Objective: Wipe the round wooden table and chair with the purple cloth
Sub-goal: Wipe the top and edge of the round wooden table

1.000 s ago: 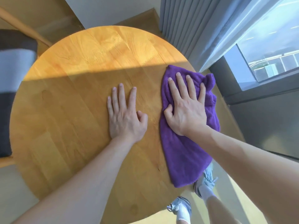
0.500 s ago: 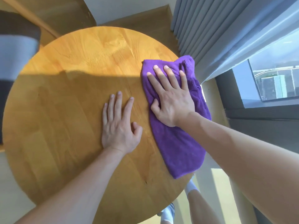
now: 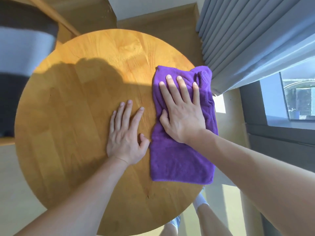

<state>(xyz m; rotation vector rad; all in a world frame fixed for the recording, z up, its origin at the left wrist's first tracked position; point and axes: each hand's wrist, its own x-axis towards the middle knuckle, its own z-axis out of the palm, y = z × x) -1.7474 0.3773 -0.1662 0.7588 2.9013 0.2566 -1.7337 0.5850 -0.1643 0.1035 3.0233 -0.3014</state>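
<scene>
The right hand (image 3: 183,116) lies palm-down on the purple cloth (image 3: 180,160), its grip flat and open — fingers (image 3: 172,89) stretched nearly straight and a little spread, thumb out to the left at the cloth's left edge. Nothing is pinched or gathered; the palm and fingers simply press the fabric against the wood. The fingertips point away from the person, toward the far edge of the worktop (image 3: 76,116).

The left hand (image 3: 125,138) rests bare on the wood just left of the cloth, also flat and open, holding nothing. Its thumb lies close to the cloth's left edge; whether it touches is unclear.

The cloth is a folded oblong whose long axis runs from the near side to the far side, roughly in line with the right forearm. It sits on the right part of the round wooden worktop, with its right side at or slightly over the rim. The far end is bunched and rumpled near the grey curtain (image 3: 247,40) — the near end lies smooth and square.

Sunlight falls across the far part of the worktop; the nearer part is in shadow. At the left edge of the view a chair (image 3: 22,48) with dark and grey upholstery stands beside the worktop.
</scene>
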